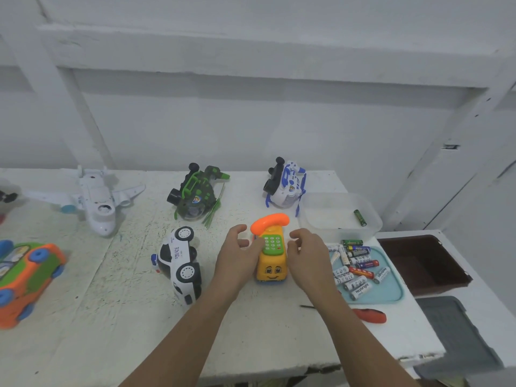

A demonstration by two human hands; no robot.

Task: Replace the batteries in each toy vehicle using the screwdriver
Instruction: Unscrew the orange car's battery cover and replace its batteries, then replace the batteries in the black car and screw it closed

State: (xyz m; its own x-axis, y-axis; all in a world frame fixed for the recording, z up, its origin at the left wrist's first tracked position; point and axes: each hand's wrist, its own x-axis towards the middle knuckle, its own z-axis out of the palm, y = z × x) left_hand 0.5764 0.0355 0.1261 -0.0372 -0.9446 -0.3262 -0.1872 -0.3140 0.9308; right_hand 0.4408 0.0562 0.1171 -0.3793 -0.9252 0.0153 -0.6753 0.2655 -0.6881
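A yellow toy bus-phone (pixel 272 270) with a green keypad and an orange handset stands upright on the white table (pixel 117 317). My left hand (pixel 237 254) lies against its left side and my right hand (pixel 307 255) sits close at its right side. The fingers of both are loosely curled and spread, wrapped round nothing. The red-handled screwdriver (pixel 370 315) lies on the table behind my right forearm. Several batteries (pixel 358 270) lie on a light blue tray (pixel 391 296). One green battery (pixel 360 217) lies in a clear tub (pixel 374 230).
A police car (pixel 180 265) lies on its side left of my hands. A green helicopter (pixel 196 195), a blue-white helicopter (pixel 284 185) and a white plane (pixel 96 198) stand further back. An orange-green toy (pixel 26 277) sits at the left edge. A brown box (pixel 424 263) stands right of the table.
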